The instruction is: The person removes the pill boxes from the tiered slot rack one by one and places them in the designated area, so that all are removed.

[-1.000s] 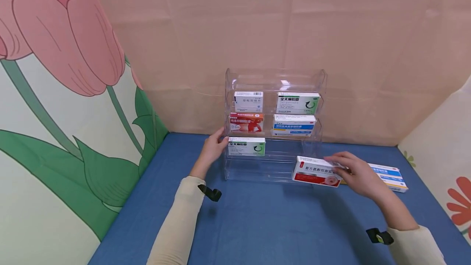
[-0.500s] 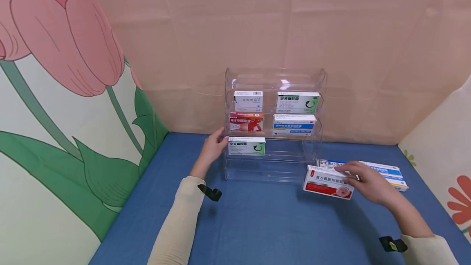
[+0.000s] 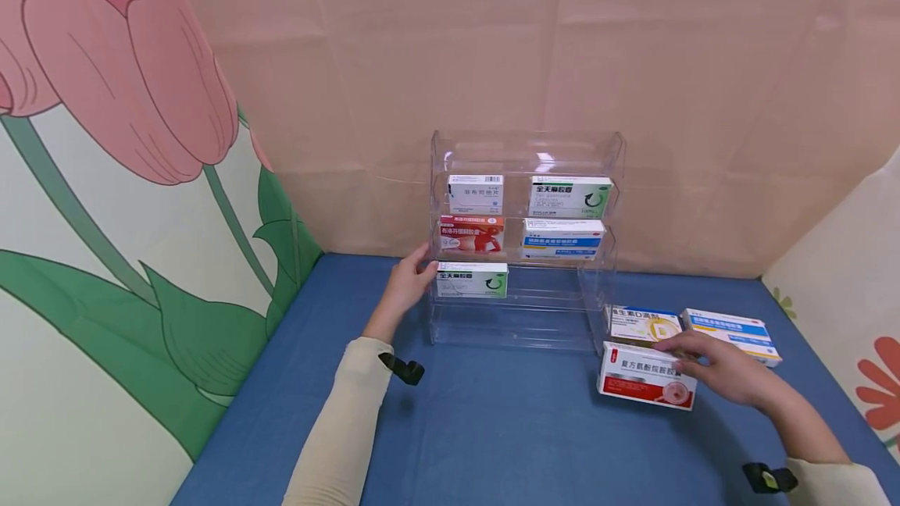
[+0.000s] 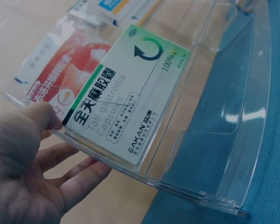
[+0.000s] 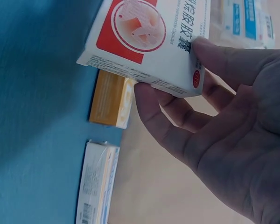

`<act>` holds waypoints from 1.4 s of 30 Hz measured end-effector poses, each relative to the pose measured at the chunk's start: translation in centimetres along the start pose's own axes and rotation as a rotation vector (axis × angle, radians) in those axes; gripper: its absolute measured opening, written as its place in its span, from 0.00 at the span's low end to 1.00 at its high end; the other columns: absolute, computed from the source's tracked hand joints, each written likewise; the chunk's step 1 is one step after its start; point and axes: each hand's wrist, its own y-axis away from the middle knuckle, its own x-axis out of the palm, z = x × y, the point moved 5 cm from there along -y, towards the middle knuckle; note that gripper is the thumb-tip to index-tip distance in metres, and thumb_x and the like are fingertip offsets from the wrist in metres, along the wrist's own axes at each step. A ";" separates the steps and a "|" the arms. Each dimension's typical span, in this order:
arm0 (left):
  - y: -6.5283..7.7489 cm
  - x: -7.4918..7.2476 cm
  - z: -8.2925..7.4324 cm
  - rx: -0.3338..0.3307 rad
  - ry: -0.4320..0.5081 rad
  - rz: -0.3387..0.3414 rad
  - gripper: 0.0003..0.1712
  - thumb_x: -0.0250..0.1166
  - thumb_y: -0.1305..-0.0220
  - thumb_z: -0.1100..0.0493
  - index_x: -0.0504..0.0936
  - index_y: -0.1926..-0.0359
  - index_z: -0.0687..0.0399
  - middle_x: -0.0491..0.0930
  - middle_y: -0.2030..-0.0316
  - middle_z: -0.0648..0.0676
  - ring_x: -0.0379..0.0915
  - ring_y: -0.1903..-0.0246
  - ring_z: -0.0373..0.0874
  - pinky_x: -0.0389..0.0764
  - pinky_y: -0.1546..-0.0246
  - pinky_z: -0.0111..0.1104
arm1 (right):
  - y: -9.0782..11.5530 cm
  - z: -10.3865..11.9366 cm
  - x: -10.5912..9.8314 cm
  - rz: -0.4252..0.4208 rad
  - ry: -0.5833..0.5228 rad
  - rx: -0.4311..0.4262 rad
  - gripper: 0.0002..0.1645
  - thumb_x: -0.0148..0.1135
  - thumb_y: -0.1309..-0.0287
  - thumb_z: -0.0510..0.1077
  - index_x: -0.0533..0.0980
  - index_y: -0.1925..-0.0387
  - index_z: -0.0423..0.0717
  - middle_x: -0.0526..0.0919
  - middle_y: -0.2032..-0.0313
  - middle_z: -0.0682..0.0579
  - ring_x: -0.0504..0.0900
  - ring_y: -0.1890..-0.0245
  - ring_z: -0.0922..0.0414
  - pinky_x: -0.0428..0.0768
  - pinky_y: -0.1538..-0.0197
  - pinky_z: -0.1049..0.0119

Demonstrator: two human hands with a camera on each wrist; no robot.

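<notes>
A clear plastic display rack [image 3: 523,322] stands on the blue table. My left hand [image 3: 405,283] grips its left edge; in the left wrist view the thumb lies in front, near a green-and-white medicine box [image 4: 126,95], with the other fingers [image 4: 86,182] behind the side wall. In front of the rack's right side, my right hand [image 3: 720,365] pinches a red-and-white medicine box [image 3: 647,375] by its right end. The right wrist view has the thumb on the printed face and the fingers at the far side. Whether the box's bottom touches the table is unclear.
Behind the held box lie a yellow-and-white box [image 3: 641,323] and a blue-and-white box [image 3: 733,334]. The rack's tiers hold a white box [image 3: 475,195], another green-and-white box [image 3: 569,197], a red box [image 3: 471,234] and a blue-striped box [image 3: 562,240].
My right hand has moved right and toward the front with the red-and-white medicine box, uncovering the yellow-and-white box behind it. The left hand and rack have stayed put.
</notes>
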 end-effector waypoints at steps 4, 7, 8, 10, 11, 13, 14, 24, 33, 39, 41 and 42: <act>0.1 -0.1 -0.1 0.017 -0.012 -0.019 0.34 0.60 0.26 0.55 0.63 0.23 0.52 0.76 0.36 0.60 0.77 0.66 0.49 0.83 0.65 0.36 | 0.1 -1.0 0.2 0.053 -0.024 0.024 0.20 0.66 0.37 0.41 0.80 0.43 0.46 0.80 0.44 0.37 0.76 0.48 0.41 0.80 0.52 0.45; 0.1 -0.1 -0.2 0.032 -0.016 -0.032 0.33 0.60 0.27 0.56 0.64 0.24 0.52 0.78 0.37 0.60 0.76 0.70 0.46 0.79 0.70 0.33 | 0.2 -1.9 0.4 0.092 -0.037 0.058 0.19 0.66 0.36 0.43 0.81 0.44 0.49 0.79 0.44 0.39 0.75 0.49 0.45 0.80 0.53 0.50; 0.1 -0.1 -0.2 0.034 -0.015 -0.033 0.33 0.60 0.27 0.56 0.65 0.24 0.52 0.78 0.38 0.60 0.76 0.70 0.46 0.79 0.70 0.32 | 0.2 -2.1 0.5 0.106 -0.042 0.068 0.19 0.66 0.36 0.43 0.81 0.44 0.49 0.79 0.43 0.38 0.75 0.49 0.45 0.80 0.53 0.50; 0.1 -0.2 -0.2 0.034 -0.016 -0.034 0.33 0.60 0.27 0.56 0.65 0.24 0.52 0.78 0.38 0.60 0.76 0.71 0.45 0.78 0.71 0.32 | 0.2 -2.6 0.6 0.130 -0.057 0.087 0.19 0.66 0.36 0.45 0.81 0.44 0.50 0.78 0.43 0.38 0.75 0.49 0.44 0.80 0.52 0.48; 0.1 -0.2 -0.2 0.034 -0.016 -0.034 0.33 0.60 0.27 0.56 0.65 0.24 0.52 0.78 0.38 0.60 0.75 0.71 0.45 0.78 0.71 0.32 | 0.2 -2.8 0.7 0.137 -0.065 0.097 0.19 0.66 0.36 0.45 0.81 0.44 0.51 0.78 0.43 0.39 0.75 0.49 0.45 0.80 0.52 0.47; 0.2 -0.2 -0.2 0.032 -0.016 -0.033 0.33 0.60 0.27 0.56 0.64 0.24 0.52 0.78 0.38 0.60 0.76 0.71 0.45 0.79 0.71 0.32 | 0.2 -3.0 0.8 0.152 -0.082 0.106 0.19 0.66 0.36 0.45 0.80 0.44 0.50 0.78 0.43 0.38 0.75 0.49 0.44 0.80 0.51 0.45; 0.2 -0.2 -0.2 0.032 -0.015 -0.031 0.33 0.60 0.27 0.56 0.64 0.24 0.52 0.78 0.38 0.60 0.76 0.71 0.45 0.79 0.70 0.32 | 0.1 -3.2 0.8 0.156 -0.088 0.108 0.19 0.65 0.36 0.44 0.80 0.44 0.49 0.78 0.43 0.38 0.75 0.49 0.44 0.80 0.51 0.45; 0.1 -0.1 -0.1 0.021 -0.017 -0.028 0.33 0.60 0.26 0.55 0.64 0.23 0.51 0.77 0.37 0.60 0.77 0.68 0.47 0.80 0.68 0.34 | 0.0 -4.1 1.2 0.156 -0.110 0.116 0.19 0.62 0.33 0.42 0.79 0.42 0.48 0.76 0.41 0.36 0.74 0.48 0.42 0.79 0.51 0.46; 0.0 -0.1 -0.1 0.024 -0.013 -0.028 0.33 0.59 0.26 0.55 0.64 0.23 0.51 0.77 0.37 0.60 0.78 0.65 0.49 0.83 0.65 0.37 | -0.2 -4.4 1.7 0.157 -0.130 0.099 0.18 0.61 0.33 0.40 0.81 0.43 0.48 0.77 0.42 0.38 0.74 0.48 0.45 0.77 0.52 0.53; 0.0 -0.1 0.0 0.023 -0.016 -0.021 0.33 0.59 0.26 0.55 0.63 0.23 0.52 0.77 0.36 0.60 0.77 0.66 0.48 0.82 0.67 0.36 | -0.3 -4.7 1.8 0.155 -0.118 0.135 0.20 0.61 0.32 0.42 0.80 0.41 0.47 0.76 0.40 0.35 0.74 0.48 0.43 0.77 0.49 0.45; 0.1 0.0 0.0 0.023 -0.015 -0.020 0.33 0.59 0.25 0.55 0.63 0.23 0.52 0.77 0.37 0.60 0.77 0.67 0.48 0.81 0.67 0.36 | -0.3 -4.8 1.8 0.144 -0.102 0.143 0.20 0.61 0.33 0.43 0.79 0.40 0.46 0.76 0.40 0.33 0.75 0.48 0.41 0.77 0.49 0.41; 0.1 0.0 0.1 0.021 -0.014 -0.021 0.33 0.59 0.25 0.55 0.63 0.23 0.52 0.77 0.37 0.59 0.77 0.67 0.48 0.81 0.67 0.36 | -0.4 -4.8 1.8 0.133 -0.092 0.139 0.20 0.62 0.33 0.42 0.79 0.41 0.45 0.76 0.40 0.32 0.75 0.47 0.40 0.77 0.49 0.39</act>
